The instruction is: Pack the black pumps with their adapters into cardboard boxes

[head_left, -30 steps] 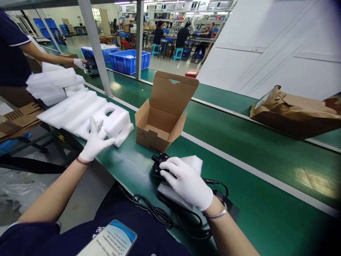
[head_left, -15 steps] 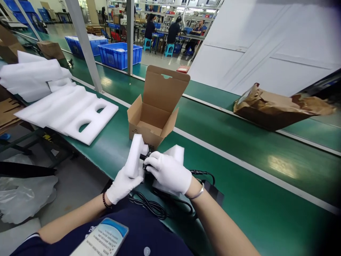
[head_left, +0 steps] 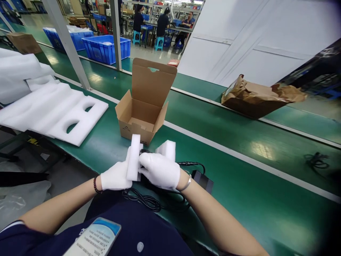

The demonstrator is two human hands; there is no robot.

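Note:
My left hand (head_left: 116, 176), in a white glove, grips a white foam piece (head_left: 133, 158) held upright. Against the foam's right side, my right hand (head_left: 160, 170), also gloved, has its fingers closed on a small black part (head_left: 144, 151), mostly hidden by the fingers. Just beyond both hands stands an open cardboard box (head_left: 142, 117) with its flaps up. A second white foam block (head_left: 168, 150) is behind my right hand. Coiled black cable (head_left: 144, 200) lies below my hands, and a black power adapter (head_left: 203, 180) is right of my right wrist.
Flat white foam sheets (head_left: 55, 110) are stacked at the left. Blue bins (head_left: 106, 49) stand beyond a metal post (head_left: 116, 35). A crumpled brown paper package (head_left: 255, 97) lies at the right on the green surface (head_left: 239, 192). Several people sit in the background.
The view has shifted, so the surroundings appear further left. The foam in my left hand is more upright, and my right fingers now cover more of the black part.

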